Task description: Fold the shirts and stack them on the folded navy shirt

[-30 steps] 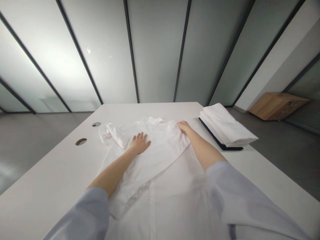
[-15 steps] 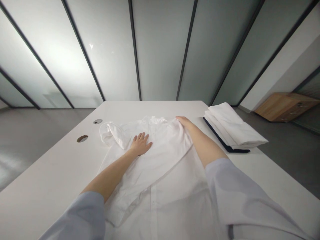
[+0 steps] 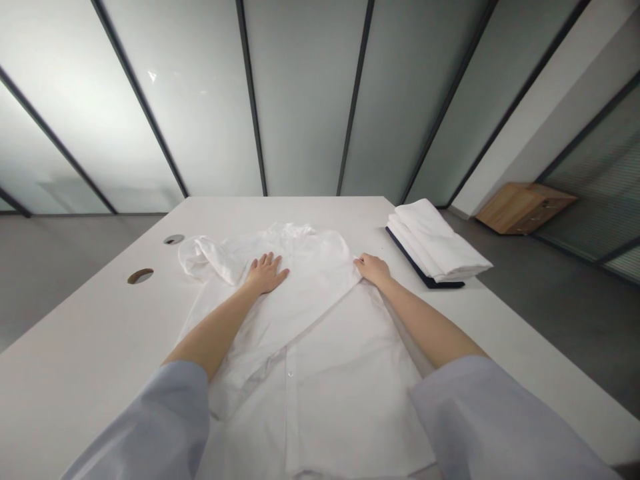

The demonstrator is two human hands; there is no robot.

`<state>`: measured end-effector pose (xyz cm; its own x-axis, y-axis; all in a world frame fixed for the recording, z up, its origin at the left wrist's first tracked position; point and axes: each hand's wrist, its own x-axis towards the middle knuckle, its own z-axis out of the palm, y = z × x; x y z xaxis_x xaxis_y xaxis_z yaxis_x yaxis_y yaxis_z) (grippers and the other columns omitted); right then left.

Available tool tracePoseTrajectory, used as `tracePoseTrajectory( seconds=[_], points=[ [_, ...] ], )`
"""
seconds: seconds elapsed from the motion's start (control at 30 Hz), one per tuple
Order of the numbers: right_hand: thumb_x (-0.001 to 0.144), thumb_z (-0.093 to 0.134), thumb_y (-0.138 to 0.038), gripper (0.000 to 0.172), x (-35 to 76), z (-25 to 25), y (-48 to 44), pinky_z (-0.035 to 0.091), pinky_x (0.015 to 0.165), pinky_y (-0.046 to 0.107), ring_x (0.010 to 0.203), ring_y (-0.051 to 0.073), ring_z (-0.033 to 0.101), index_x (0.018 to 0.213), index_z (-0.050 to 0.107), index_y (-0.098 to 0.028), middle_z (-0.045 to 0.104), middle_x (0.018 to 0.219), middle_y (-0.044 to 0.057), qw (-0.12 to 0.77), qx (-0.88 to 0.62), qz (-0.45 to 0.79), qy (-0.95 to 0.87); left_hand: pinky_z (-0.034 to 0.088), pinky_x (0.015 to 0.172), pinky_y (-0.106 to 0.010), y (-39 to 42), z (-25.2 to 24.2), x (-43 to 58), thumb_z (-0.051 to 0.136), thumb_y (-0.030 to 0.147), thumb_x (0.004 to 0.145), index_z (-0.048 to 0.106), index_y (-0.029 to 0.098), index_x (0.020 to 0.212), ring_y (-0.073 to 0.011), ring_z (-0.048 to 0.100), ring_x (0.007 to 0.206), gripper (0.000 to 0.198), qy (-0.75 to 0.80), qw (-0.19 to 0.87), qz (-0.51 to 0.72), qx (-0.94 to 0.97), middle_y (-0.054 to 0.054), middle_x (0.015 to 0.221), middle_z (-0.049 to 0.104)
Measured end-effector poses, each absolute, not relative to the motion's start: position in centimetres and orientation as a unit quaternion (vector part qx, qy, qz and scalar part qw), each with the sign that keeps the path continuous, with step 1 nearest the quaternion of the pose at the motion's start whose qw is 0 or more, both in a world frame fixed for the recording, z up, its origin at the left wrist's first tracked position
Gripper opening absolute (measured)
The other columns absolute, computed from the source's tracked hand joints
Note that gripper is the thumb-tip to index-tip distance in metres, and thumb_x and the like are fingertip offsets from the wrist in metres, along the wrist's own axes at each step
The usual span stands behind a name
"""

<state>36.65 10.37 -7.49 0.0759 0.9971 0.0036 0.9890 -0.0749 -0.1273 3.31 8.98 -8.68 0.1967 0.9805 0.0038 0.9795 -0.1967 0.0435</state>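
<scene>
A white button-up shirt [image 3: 335, 373] lies spread on the white table, its collar at the far end. One sleeve is laid slantwise across its front, and the other is bunched at the upper left. My left hand [image 3: 267, 273] rests flat on the upper part of the shirt with its fingers spread. At the shirt's right edge, my right hand [image 3: 374, 269] has its fingers closed on the fabric in a pinch.
Folded white cloths [image 3: 437, 240] sit on a dark flat item [image 3: 430, 281] at the table's right side. Two round holes are in the white table [image 3: 90, 333] at the left. A wooden cabinet [image 3: 523, 208] stands beyond, near frosted glass panels.
My right hand has come nearer along the shirt's right edge, from the shoulder to lower down, and now pinches the fabric. My left hand stays flat on the shirt. The view has shifted slightly right.
</scene>
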Motion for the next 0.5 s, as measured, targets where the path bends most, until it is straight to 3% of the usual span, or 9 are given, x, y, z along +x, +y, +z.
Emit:
tracePoseTrajectory(
  seconds=[0.1,0.2,0.33,0.5],
  points=[
    [0.090,0.040,-0.027,0.036,36.3,-7.0,10.5,0.043,0.086,0.039,0.107,0.028,0.058,0.119,0.058,-0.018,0.063,0.119,0.015,0.061,-0.744,0.016,-0.665,0.020,0.112,-0.049,9.0,-8.8,3.2,0.025,0.059,0.092,0.030,0.018,0.147,-0.0309,0.020,0.143,0.069,0.636,0.015,0.011,0.771,-0.014,0.156,0.023],
    [0.090,0.039,-0.023,0.047,35.0,-7.1,11.0,0.038,0.097,0.041,0.124,0.029,0.046,0.135,0.045,-0.015,0.048,0.139,0.017,0.099,-0.705,-0.030,-0.701,0.020,0.112,-0.049,9.0,-8.9,3.2,0.025,0.060,0.092,0.030,0.018,0.148,-0.0316,0.021,0.143,0.070,0.638,0.011,0.010,0.770,-0.015,0.156,0.023],
    [0.094,0.035,-0.045,0.059,33.1,-8.3,11.5,0.024,0.110,0.041,0.139,0.028,0.026,0.145,0.034,-0.014,0.028,0.154,0.015,0.068,-0.637,-0.001,-0.768,0.020,0.112,-0.049,9.0,-8.9,3.2,0.024,0.060,0.092,0.030,0.019,0.148,-0.0311,0.022,0.143,0.069,0.638,0.008,0.008,0.770,-0.014,0.156,0.024],
    [0.094,0.026,-0.058,0.067,32.5,-9.6,11.7,0.018,0.112,0.044,0.142,0.028,0.020,0.148,0.029,-0.018,0.021,0.157,0.012,0.020,-0.636,0.047,-0.770,0.021,0.111,-0.049,9.1,-8.8,3.1,0.024,0.059,0.092,0.031,0.020,0.147,-0.0311,0.021,0.143,0.068,0.638,0.013,0.006,0.770,-0.014,0.156,0.025]
  ],
)
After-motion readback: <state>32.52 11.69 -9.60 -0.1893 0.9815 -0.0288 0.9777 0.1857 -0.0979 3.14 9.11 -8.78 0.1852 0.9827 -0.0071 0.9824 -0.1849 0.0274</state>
